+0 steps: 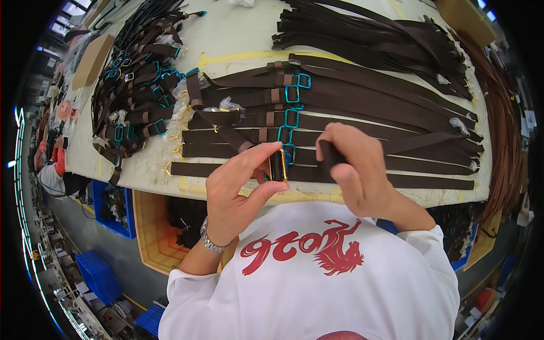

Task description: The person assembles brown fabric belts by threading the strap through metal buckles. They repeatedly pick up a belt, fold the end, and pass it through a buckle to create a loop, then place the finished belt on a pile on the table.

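Note:
My left hand (pixel 229 190) pinches a gold-rimmed rectangular buckle (pixel 284 165) by its top and bottom edges, between thumb and fingers. Dark webbing or strap fills the buckle's frame. Just to the right, my right hand (pixel 365 170) is closed around a dark brown strap (pixel 328 154); how far that strap runs is partly hidden by the fingers. Beneath both hands lies a row of long brown straps (pixel 362 116), side by side across the table. Several teal-edged buckles (pixel 292 93) line up along their middle, beside lighter brown strap loops (pixel 276 94).
A heap of dark straps with teal buckles (pixel 139 93) covers the left of the white table (pixel 238 34). Another strap bundle (pixel 362 31) lies at the far right. Below the front edge stand a wooden crate (pixel 148 226) and blue bins (pixel 97 276). A cardboard piece (pixel 93 61) rests far left.

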### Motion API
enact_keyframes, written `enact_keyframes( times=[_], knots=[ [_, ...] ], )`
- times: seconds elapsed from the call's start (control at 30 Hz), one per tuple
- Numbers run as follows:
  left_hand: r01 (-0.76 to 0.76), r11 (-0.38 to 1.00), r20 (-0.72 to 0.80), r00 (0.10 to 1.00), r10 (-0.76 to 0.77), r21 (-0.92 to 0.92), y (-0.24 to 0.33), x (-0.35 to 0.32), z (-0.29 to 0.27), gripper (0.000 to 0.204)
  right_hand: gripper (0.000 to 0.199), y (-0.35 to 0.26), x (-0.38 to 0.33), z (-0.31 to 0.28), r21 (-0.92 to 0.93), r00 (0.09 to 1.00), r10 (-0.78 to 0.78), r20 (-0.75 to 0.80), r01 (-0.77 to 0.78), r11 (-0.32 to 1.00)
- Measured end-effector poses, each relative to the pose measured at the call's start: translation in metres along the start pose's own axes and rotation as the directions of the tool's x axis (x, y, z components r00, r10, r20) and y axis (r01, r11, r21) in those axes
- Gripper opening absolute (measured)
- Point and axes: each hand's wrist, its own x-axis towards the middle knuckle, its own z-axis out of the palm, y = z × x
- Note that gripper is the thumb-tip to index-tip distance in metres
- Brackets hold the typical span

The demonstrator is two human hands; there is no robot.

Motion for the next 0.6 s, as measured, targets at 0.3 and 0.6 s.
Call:
enact_keyframes(
  times=[0.3,0.6],
  knots=[
    [0.063,0.998,0.007,0.998,-0.063,0.005,0.000,-0.011,-0.009,0.059,0.025,-0.008,0.001,0.022,0.537,0.611,0.473,0.634,-0.789,0.299],
    [0.020,0.999,0.048,0.999,-0.021,0.027,0.000,-0.008,-0.006,0.060,0.023,-0.021,-0.011,0.028,0.613,0.586,0.582,0.563,-0.769,0.181]
  ],
)
